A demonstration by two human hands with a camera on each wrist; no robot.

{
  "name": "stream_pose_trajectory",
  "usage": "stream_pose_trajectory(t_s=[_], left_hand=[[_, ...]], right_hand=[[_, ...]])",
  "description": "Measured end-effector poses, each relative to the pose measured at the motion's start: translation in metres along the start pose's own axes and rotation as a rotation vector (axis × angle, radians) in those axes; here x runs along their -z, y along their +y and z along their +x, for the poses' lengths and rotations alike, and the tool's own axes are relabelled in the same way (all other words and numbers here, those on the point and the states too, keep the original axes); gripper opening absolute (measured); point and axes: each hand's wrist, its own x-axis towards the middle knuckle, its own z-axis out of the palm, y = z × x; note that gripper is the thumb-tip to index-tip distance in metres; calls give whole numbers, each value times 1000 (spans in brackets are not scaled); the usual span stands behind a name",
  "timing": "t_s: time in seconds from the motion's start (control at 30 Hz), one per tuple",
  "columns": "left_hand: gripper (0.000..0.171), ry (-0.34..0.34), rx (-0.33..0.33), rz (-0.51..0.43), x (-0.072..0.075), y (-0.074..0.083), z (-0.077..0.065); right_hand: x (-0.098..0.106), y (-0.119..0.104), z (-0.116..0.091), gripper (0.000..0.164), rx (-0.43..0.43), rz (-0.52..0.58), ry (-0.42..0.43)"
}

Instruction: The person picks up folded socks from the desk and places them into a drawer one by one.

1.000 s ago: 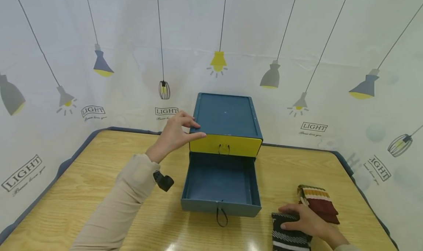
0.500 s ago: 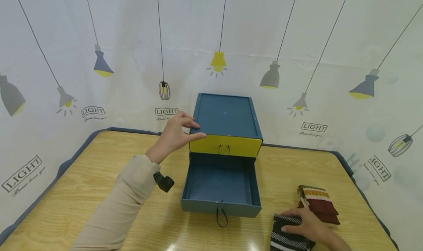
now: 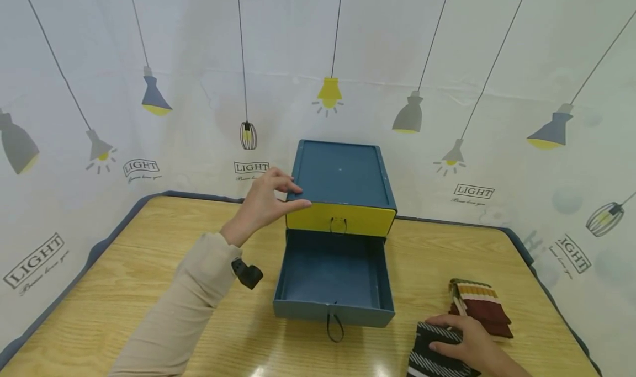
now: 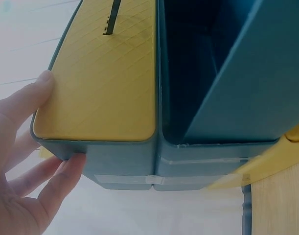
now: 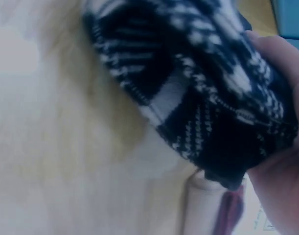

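Observation:
My left hand holds the front left top corner of a small blue drawer cabinet. In the left wrist view its thumb lies on the yellow upper drawer front, with fingers against the cabinet's side. The lower blue drawer is pulled out, and nothing lies inside. At the lower right, my right hand grips a folded black-and-white patterned knit cloth between thumb and fingers. The right wrist view shows this cloth tilted over the table, its layers folded together.
Just behind the right hand lies a folded maroon cloth with yellow and white stripes. A black cord loop hangs from the lower drawer's front. Behind the wooden table hangs a white curtain printed with lamps.
The right hand has shifted slightly right, and the black-and-white cloth has moved and turned with it. The left hand, cabinet and maroon cloth have stayed in place.

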Motion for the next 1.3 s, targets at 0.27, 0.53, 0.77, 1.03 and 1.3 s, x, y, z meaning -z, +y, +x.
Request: stream_pose_trajectory(t_s=[0.27,0.53,0.77,1.03,1.3], left_hand=[[33,4,-2,-9,0,0,0],[34,7,-2,-2,1,0,-2],[33,0,-1,1,1,0,-1],[34,-12,-17,4,2,0,0],[33,-10,-27,16,2,-1,1]], right_hand=[[20,-29,-4,32,86,-48,153],[49,-66,4,35,52,7,331],[73,-104,28,40,23,-5,307],[71,-135,86,39,85,38,222],[41,-144,126,40,133,105,36]])
